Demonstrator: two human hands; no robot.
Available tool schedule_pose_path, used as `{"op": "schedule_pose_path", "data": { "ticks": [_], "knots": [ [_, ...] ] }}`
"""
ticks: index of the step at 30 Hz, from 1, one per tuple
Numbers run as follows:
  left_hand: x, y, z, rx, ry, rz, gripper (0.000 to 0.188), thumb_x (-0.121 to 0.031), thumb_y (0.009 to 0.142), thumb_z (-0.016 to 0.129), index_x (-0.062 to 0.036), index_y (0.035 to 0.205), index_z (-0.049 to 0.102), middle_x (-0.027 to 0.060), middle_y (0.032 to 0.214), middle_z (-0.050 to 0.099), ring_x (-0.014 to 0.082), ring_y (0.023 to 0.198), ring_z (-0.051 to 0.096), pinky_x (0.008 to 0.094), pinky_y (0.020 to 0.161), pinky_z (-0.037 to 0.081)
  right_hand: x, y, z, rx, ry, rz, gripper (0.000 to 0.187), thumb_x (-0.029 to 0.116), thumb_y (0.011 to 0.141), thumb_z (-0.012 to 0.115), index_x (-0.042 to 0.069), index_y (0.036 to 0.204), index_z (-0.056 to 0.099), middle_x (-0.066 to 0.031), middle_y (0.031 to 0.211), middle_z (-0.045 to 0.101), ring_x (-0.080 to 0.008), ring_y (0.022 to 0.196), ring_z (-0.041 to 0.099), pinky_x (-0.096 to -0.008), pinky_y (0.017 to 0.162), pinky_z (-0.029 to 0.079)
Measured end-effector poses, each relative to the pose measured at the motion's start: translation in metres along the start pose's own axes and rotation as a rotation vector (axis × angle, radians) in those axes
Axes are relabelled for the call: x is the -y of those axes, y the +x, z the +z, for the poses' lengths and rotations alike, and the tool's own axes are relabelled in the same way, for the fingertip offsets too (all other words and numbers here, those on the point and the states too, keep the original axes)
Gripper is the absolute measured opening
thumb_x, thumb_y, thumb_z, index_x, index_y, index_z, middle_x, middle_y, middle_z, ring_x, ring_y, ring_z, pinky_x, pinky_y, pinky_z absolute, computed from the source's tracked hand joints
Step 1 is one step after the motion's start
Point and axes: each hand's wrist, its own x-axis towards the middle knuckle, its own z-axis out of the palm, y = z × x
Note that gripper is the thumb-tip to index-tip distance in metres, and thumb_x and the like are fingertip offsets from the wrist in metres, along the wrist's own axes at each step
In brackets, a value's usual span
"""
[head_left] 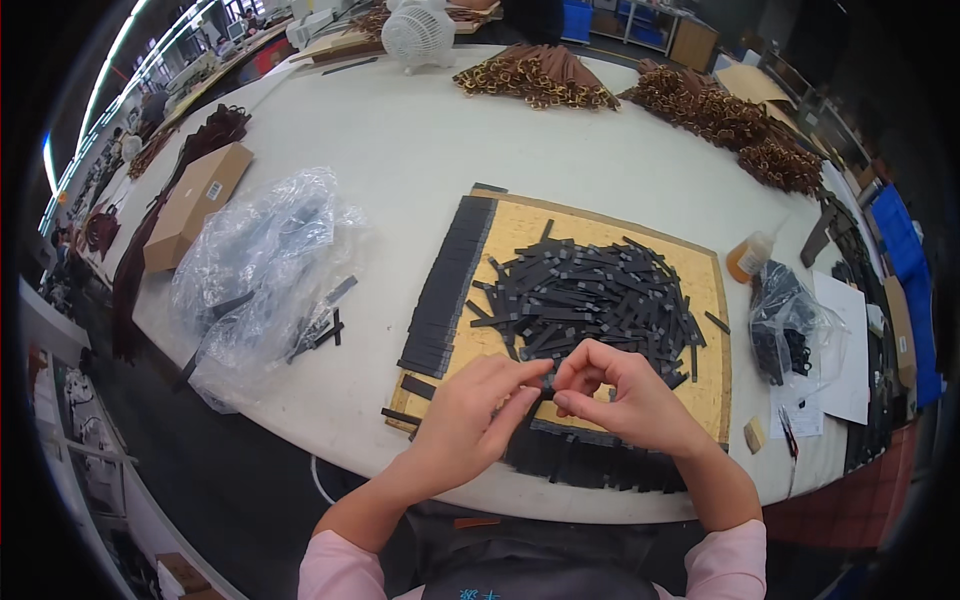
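Note:
My left hand and my right hand meet over the near part of a yellow board. Pinched between their fingertips is a short black strip, mostly hidden by the fingers. Just beyond my hands, a loose heap of black strips covers the middle of the board. Along its left edge runs a neat overlapping row of black strips. Another such row lies along the near edge, below my right hand. A few single strips rest by the board's near left corner.
On the left lie a crumpled clear plastic bag and a cardboard box. To the right are a bottle of amber liquid, a bag of black parts and a small tool. Brown strap bundles and a white fan stand far back.

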Motion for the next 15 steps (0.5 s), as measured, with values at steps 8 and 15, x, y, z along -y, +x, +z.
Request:
{"op": "schedule_pose_path", "data": {
  "ticks": [8, 15],
  "knots": [
    [0.014, 0.024, 0.047, 0.365, -0.368, -0.132, 0.024, -0.012, 0.094, 0.068, 0.0011, 0.114, 0.067, 0.0074, 0.095, 0.066, 0.0165, 0.087, 0.065, 0.0299, 0.076, 0.051, -0.015, -0.041, -0.007, -0.307, -0.215, -0.205, 0.013, 0.002, 0.090, 0.068, 0.002, 0.096, 0.056, -0.0077, 0.084, 0.067, -0.0165, 0.078, 0.070, -0.0314, 0.064, 0.054],
    [0.006, 0.038, 0.043, 0.224, -0.470, -0.086, 0.013, -0.007, 0.093, 0.068, -0.0029, 0.105, 0.073, 0.0024, 0.092, 0.068, 0.0117, 0.088, 0.058, 0.0265, 0.080, 0.046, -0.018, -0.052, -0.016, -0.453, -0.107, -0.261, 0.012, 0.011, 0.098, 0.063, 0.000, 0.103, 0.060, -0.0072, 0.093, 0.067, -0.0147, 0.083, 0.068, -0.0302, 0.072, 0.056]
  ]
}}
